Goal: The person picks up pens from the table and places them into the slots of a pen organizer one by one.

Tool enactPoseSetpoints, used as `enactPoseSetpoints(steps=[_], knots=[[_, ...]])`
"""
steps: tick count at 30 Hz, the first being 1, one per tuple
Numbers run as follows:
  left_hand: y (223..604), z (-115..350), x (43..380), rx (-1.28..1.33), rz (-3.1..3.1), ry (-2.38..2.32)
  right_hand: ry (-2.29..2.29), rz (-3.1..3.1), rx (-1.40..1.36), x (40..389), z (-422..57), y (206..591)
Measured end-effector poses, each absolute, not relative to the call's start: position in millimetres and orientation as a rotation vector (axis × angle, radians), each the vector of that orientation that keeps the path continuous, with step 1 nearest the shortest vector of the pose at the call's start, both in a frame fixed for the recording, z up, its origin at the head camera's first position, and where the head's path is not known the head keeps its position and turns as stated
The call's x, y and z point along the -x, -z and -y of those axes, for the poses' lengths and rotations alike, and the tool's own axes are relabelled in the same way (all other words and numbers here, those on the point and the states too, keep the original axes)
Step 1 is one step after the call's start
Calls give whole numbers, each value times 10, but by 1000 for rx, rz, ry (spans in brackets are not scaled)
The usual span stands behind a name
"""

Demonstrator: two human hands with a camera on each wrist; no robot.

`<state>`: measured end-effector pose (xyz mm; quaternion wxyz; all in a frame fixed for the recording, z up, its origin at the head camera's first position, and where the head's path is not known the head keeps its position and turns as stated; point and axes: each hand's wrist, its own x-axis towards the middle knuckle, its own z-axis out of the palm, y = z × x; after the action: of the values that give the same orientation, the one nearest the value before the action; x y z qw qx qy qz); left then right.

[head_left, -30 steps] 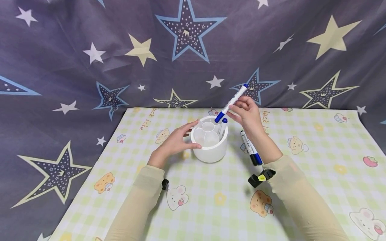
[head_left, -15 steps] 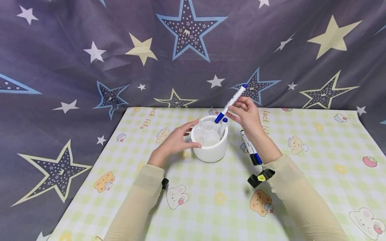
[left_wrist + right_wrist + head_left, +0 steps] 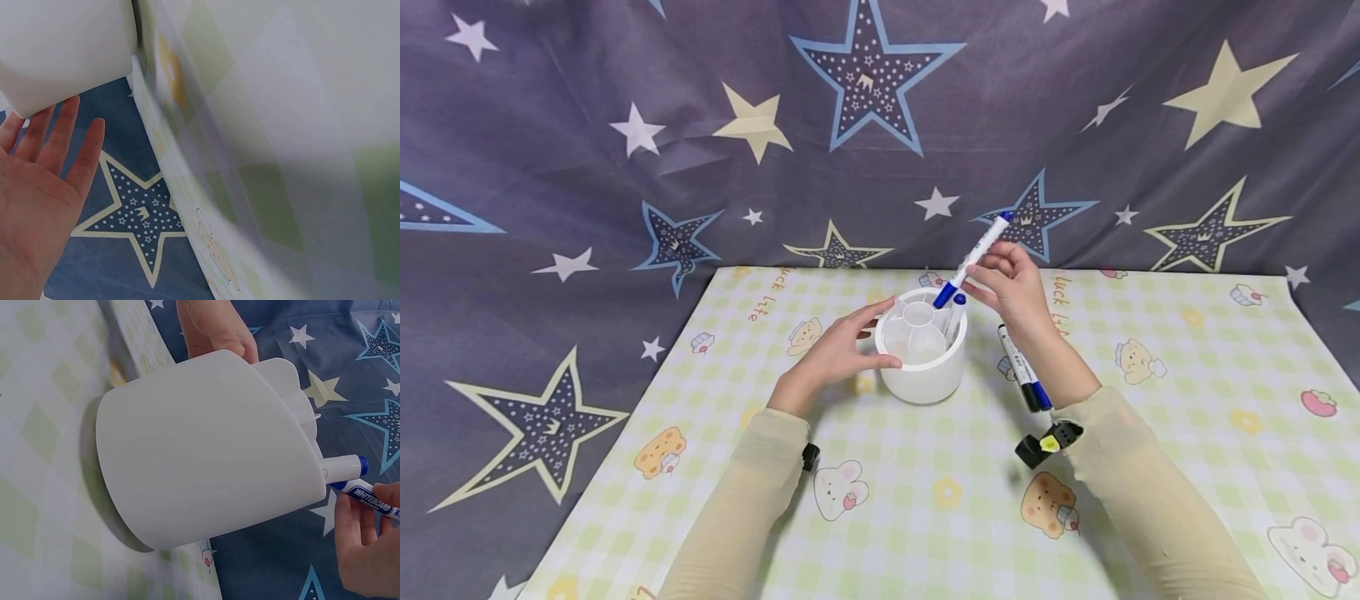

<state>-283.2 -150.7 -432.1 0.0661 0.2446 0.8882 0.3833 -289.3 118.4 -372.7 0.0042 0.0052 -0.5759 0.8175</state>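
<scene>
A round white pen holder [image 3: 921, 383] with several compartments stands on the table. My left hand [image 3: 835, 346] holds its left side, the thumb at the near rim and the fingers reaching round the far side. In the left wrist view the fingers [image 3: 60, 140] touch the white wall. My right hand [image 3: 1015, 283] pinches a white whiteboard marker [image 3: 979, 250] with blue ends. This marker slants, its blue cap low over the holder's back right compartments. Another blue-tipped white marker [image 3: 955, 319] stands in a right compartment, leaning on the rim.
Two more markers, a black-capped one [image 3: 1017, 367] and a blue-capped one [image 3: 1040, 392], lie side by side on the table under the right forearm. A checked cloth [image 3: 947, 542] covers the table. Behind it hangs a dark star-patterned curtain [image 3: 880, 208].
The marker in my right hand has shifted very slightly down and left. My left hand and the pen holder look the same.
</scene>
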Motion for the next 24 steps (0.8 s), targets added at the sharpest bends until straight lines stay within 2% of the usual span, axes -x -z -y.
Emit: enactPoseSetpoints(steps=[24], knots=[[4312, 1513, 2819, -738, -2682, -1154, -2537, 1879, -16, 2869, -1160, 3740]])
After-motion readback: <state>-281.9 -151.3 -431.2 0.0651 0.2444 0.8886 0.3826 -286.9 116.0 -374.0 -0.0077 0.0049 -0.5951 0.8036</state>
